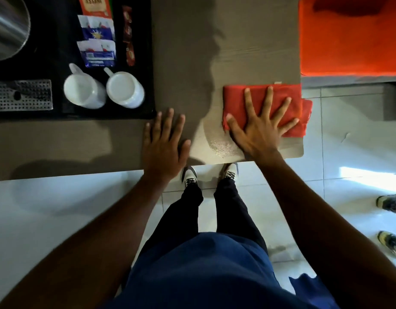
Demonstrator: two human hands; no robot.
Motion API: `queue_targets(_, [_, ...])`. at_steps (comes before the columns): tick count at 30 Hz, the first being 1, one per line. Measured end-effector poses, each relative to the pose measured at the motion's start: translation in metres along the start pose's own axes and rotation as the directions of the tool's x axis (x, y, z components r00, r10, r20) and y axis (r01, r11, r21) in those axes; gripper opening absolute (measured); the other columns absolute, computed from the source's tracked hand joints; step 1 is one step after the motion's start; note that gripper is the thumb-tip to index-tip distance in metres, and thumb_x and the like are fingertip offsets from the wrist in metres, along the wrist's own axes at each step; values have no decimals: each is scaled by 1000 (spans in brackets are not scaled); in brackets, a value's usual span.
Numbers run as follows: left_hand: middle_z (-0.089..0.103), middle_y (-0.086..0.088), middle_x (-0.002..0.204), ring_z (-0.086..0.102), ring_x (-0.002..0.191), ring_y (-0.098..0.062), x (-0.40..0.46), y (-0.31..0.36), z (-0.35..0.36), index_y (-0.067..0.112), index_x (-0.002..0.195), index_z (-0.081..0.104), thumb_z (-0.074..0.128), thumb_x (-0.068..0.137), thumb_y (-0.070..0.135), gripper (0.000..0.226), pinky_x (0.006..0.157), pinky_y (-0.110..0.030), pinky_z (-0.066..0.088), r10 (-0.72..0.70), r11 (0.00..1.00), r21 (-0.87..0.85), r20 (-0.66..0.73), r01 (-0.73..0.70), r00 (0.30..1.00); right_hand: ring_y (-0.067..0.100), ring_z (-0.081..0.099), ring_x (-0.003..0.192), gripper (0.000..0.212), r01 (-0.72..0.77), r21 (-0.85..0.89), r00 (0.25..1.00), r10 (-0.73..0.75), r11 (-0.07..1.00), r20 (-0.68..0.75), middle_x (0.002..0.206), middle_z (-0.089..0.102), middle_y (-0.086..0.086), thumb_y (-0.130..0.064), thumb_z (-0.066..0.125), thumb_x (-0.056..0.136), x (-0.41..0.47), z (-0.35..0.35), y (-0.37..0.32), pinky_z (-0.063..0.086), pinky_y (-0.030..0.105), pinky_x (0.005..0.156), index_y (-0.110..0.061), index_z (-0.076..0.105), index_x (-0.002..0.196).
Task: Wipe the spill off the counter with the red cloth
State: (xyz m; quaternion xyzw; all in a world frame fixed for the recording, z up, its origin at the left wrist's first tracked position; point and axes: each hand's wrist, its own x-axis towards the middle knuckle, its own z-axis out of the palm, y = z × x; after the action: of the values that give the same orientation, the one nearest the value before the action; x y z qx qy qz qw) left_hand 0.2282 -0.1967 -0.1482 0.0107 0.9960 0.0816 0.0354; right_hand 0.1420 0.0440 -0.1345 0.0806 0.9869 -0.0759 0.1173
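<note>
A folded red cloth (241, 98) lies on the grey-brown counter (188, 63) near its right edge, partly hanging over that edge. My right hand (259, 128) presses flat on the cloth with fingers spread. A glistening wet patch, the spill (221, 146), sits on the counter just left of and below that hand, near the front edge. My left hand (164, 143) rests flat on the bare counter to the left, fingers apart, holding nothing.
A black tray (148, 63) at the left holds two white mugs (83, 90), (124, 89), tea packets (96, 44) and a perforated metal grate (22, 94). A steel vessel (7, 25) stands far left. An orange seat (351, 36) is at the right. Another person's shoes (391, 205) are on the tiled floor.
</note>
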Motion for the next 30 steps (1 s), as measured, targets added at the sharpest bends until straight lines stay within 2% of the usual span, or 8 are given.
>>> queue_targets(3, [24,-7,170,19,157,-32,-5,-6,6,28,161,24,31,102,53,64,125,-57,17,-2,999,35,-4,2,1000,54,4,156,77,30,27,999,-30,999,-25,175,10,5,-82,30,87,19,10,-61,4,87,108,-52,20,157])
queue_targets(7, [26,-7,170,21,157,-32,-6,-6,7,23,157,34,33,102,53,63,124,-58,19,4,1000,14,-26,-4,1000,49,15,157,72,297,-119,955,-298,948,8,173,21,1,-80,33,90,-58,26,-58,9,82,113,-53,27,157])
queue_targets(11, [23,-6,171,19,157,-31,-7,-6,8,28,160,25,34,100,54,66,124,-58,16,2,1000,10,-22,-2,1000,51,9,157,78,186,-97,982,-184,978,36,174,12,-1,-87,31,86,-35,10,2,9,86,110,-56,19,157])
queue_targets(15, [24,-4,171,21,157,-26,-7,-20,10,31,160,25,32,101,56,65,122,-61,17,13,1000,8,-17,-13,1000,55,5,156,79,29,10,1000,-29,1000,1,174,11,6,-84,30,86,43,2,-58,5,87,107,-53,18,157])
queue_targets(17, [24,-4,171,21,157,-22,-13,-31,8,31,160,24,31,101,56,65,122,-61,16,27,1000,10,-24,-26,999,53,13,156,75,147,-34,989,-147,989,-9,173,19,8,-78,34,89,5,13,-74,9,84,111,-49,26,158])
queue_targets(20, [22,-4,171,19,158,-20,-18,-36,10,31,161,21,31,101,55,65,123,-60,13,49,999,16,-44,-49,998,49,15,157,71,303,-157,953,-296,940,69,173,19,3,-79,34,92,-87,23,-30,13,81,114,-51,28,157])
queue_targets(25, [18,-3,172,14,159,-18,-17,-34,12,30,162,19,30,99,55,68,124,-61,11,29,1000,5,-30,-29,999,49,2,158,77,20,-86,988,-7,996,152,175,2,2,-80,26,90,-57,-5,33,11,84,113,-50,14,160])
queue_targets(30, [16,-5,173,11,159,-19,-17,-30,9,28,162,18,33,100,55,69,124,-62,11,27,1000,12,-23,-27,999,54,-6,157,77,35,-39,975,-25,999,223,175,-5,9,-76,24,92,-115,19,-25,5,84,113,-47,10,162])
